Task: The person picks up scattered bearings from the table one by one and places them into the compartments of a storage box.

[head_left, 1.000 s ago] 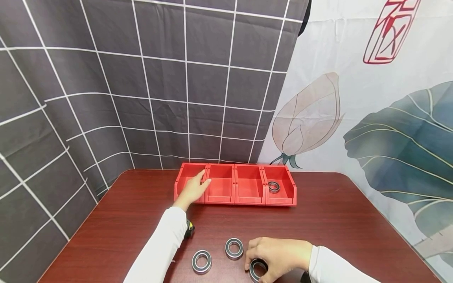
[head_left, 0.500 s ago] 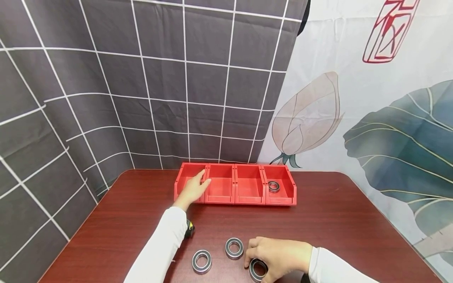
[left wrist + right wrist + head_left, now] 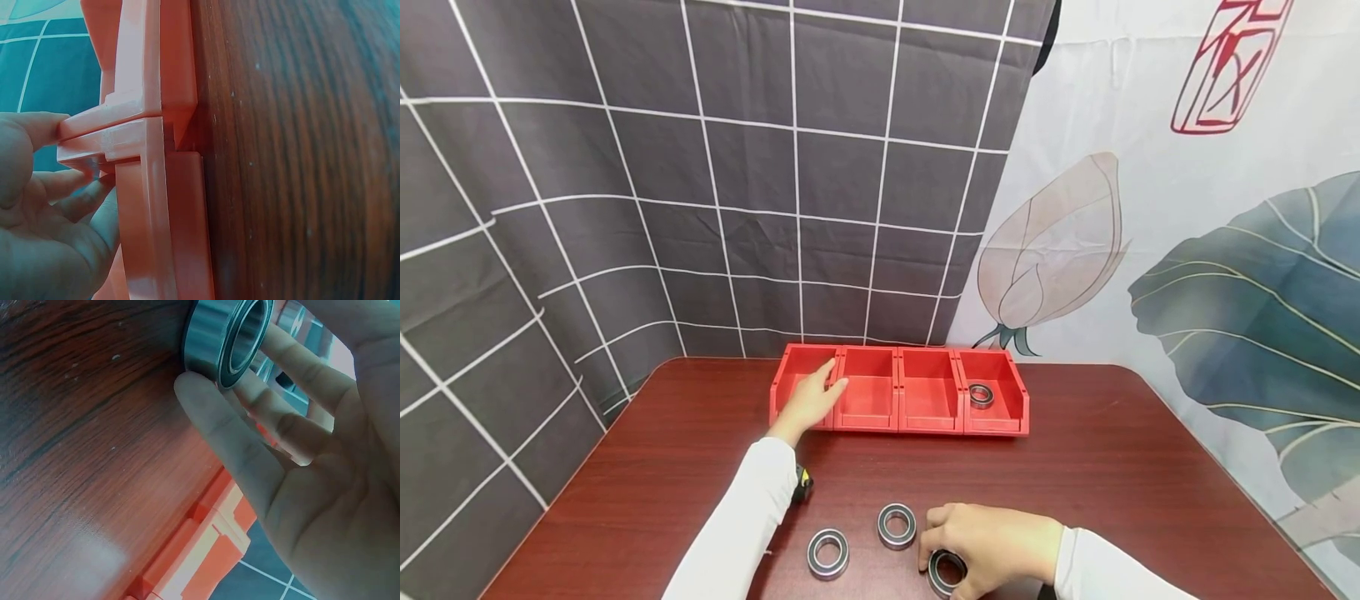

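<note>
Red open-front bins (image 3: 866, 422) stand joined in a row at the back of the table. My left hand (image 3: 807, 406) grips the divider between the two leftmost bins, its thumb on one side and fingers on the other, as the left wrist view shows. Near the front, my right hand (image 3: 992, 540) holds a metal ball bearing (image 3: 209, 340) between thumb and fingers, at the tabletop. Left of it lie two more bearings, one nearer (image 3: 882, 527) and one farther left (image 3: 814, 554). Another bearing (image 3: 981, 405) sits in the rightmost bin.
The reddish-brown wooden table (image 3: 1120, 467) reaches back to a dark gridded cloth (image 3: 745, 192) and a white cloth with plant prints (image 3: 1075, 108). A black object with a yellow mark (image 3: 803, 483) shows beside the left sleeve (image 3: 737, 517).
</note>
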A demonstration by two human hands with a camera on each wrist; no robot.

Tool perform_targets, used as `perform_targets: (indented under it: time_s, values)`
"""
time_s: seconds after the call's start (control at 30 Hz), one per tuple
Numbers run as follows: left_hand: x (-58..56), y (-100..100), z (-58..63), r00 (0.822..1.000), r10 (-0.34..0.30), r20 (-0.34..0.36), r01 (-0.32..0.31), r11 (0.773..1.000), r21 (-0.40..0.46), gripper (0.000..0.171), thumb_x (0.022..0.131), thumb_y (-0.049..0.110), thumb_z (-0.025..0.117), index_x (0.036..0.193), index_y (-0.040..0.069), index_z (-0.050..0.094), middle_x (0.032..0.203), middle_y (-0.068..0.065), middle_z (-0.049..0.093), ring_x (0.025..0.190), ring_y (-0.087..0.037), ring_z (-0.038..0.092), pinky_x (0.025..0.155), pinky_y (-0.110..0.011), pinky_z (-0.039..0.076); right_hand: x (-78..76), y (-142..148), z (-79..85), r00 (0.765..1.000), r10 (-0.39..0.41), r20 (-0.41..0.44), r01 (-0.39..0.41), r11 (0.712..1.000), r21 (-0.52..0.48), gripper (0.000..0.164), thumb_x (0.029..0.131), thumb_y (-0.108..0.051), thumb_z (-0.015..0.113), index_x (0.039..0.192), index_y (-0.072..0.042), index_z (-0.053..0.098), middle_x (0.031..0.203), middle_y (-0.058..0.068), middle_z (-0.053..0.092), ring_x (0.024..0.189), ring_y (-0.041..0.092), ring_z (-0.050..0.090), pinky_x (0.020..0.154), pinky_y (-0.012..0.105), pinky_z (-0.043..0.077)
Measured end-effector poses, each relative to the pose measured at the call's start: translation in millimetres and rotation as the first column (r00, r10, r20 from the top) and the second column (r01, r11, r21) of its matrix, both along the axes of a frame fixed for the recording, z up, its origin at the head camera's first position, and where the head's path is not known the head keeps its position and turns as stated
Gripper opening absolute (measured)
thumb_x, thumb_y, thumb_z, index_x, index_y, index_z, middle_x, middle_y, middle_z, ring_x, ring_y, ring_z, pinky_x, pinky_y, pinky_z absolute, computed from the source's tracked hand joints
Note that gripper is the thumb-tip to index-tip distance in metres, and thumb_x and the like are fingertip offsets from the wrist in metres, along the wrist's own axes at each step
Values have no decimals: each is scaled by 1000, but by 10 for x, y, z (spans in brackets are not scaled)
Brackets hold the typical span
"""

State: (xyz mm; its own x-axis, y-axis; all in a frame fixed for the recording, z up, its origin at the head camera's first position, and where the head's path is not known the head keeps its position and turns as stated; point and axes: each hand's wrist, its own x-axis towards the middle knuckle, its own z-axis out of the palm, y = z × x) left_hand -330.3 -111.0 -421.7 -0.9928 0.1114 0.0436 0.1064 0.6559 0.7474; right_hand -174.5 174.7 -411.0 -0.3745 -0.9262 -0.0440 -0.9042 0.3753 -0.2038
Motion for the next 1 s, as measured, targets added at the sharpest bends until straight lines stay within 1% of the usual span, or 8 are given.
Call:
perform_targets:
  time_s: [0.07,0.23,0.3,0.4,0.47,0.67,0.87,1.0]
  values:
    - [-1,3,-3,1000,-1,-3,1,1000,-2,66,96,39,54,151,12,31,149,-15,41,135,-35,43,107,-53,37,4,-1,0,1000,4,-5,-4,1000,-1,39,67,-28,84,102,-30,67,92,-18,55,80,-9,45,65,1,33]
    - [8,2,0,1000,-2,-3,2,1000,0,66,96,39,54,151,11,31,149,-15,41,135,-35,42,108,-53,36,22,8,-4,1000,17,-17,-17,1000,-4,30,74,-35,80,100,-30,67,92,-17,54,82,-9,46,67,0,33]
    - [8,0,-1,1000,0,-4,0,1000,3,66,96,39,55,151,11,32,150,-15,40,135,-35,41,108,-53,36,27,15,-6,999,19,-36,-19,1000,-6,28,75,-36,79,100,-30,67,91,-17,54,82,-8,45,67,0,33]
    - [11,3,0,1000,3,-3,-3,1000,2,66,95,40,55,151,12,31,150,-15,40,136,-35,41,108,-53,36,28,26,-4,997,12,-75,-13,1000,-16,30,73,-33,79,100,-30,66,90,-16,53,81,-7,45,67,0,32]
    - [17,6,1,1000,4,-2,-4,1000,-1,67,95,41,54,151,12,31,150,-15,41,135,-35,42,107,-53,37,30,31,3,996,-11,-90,8,999,-31,33,71,-30,79,101,-30,66,90,-15,52,80,-7,44,67,0,32]
    - [23,5,11,1000,8,6,-8,1000,1,67,95,41,55,151,13,31,150,-15,40,136,-35,41,107,-53,37,17,27,50,990,-99,-96,88,990,-111,31,72,-26,75,100,-31,65,91,-13,52,79,-4,44,67,4,34]
    - [21,5,20,1000,8,3,-8,1000,-4,66,96,41,54,151,12,31,150,-15,40,136,-35,41,107,-53,37,-12,6,69,975,-112,-192,76,980,-183,28,73,-26,74,99,-27,65,90,-13,52,79,-2,45,69,4,36]
    - [18,9,23,1000,8,3,-8,1000,-4,67,95,42,54,151,13,31,150,-15,40,136,-35,41,107,-53,37,-63,-8,85,955,-138,-261,66,962,-266,32,71,-23,74,102,-25,66,92,-13,53,81,-1,47,71,6,39]
